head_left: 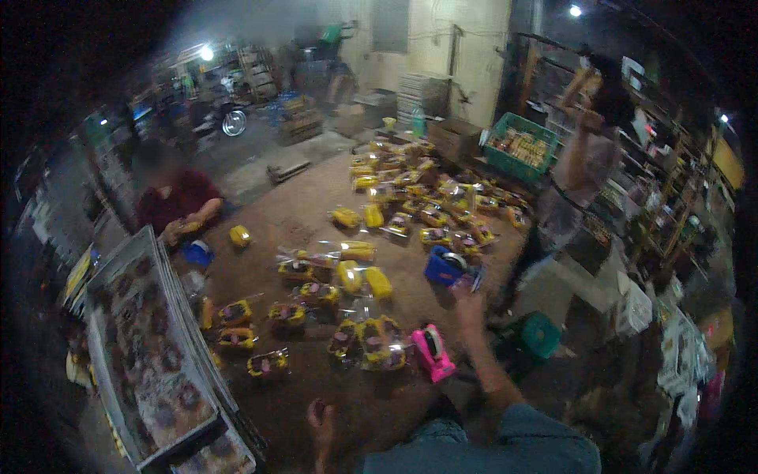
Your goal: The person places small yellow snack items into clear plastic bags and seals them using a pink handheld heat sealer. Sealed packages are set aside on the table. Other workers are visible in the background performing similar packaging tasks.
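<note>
My right hand (468, 292) reaches over the brown table (308, 201), at the front edge of a blue tape dispenser (443, 266); whether its fingers grip anything is blurred. Low over the table's near side is my left hand (320, 413), its fingers curled; I cannot tell whether something is in it. Between the hands stands a pink tape dispenser (433, 353) with a roll of tape. Small yellow packs in clear wrap (379, 343) lie beyond my left hand, and yellow packs (365, 281) lie left of the blue dispenser.
Metal trays (160, 355) are stacked at the left. A heap of wrapped packs (438, 189) covers the far table, near a green crate (521, 148). One person (183, 201) works at the far left; another person (583, 154) stands right. A green stool-like object (540, 335) is beside the table.
</note>
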The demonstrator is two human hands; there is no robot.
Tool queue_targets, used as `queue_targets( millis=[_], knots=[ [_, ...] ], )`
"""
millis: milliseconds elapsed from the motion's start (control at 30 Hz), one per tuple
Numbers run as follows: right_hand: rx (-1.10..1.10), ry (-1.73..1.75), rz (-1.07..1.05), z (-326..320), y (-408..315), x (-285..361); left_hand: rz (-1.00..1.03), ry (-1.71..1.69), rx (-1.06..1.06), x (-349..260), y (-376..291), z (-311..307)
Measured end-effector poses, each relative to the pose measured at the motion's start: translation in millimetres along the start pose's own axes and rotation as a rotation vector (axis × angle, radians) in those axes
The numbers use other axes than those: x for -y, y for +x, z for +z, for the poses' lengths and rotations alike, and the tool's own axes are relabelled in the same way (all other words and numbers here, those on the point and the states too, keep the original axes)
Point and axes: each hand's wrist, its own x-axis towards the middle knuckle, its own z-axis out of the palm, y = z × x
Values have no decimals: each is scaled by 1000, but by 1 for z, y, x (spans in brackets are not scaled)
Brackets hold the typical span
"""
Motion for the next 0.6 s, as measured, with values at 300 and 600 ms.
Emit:
queue_targets(
  millis=[300,600],
  knots=[
    [671,-161,45,9,-197,-81,12,368,-143,-29,26,1],
    [913,-314,323,-8,-220,-62,533,251,-384,-38,107,85]
  ],
)
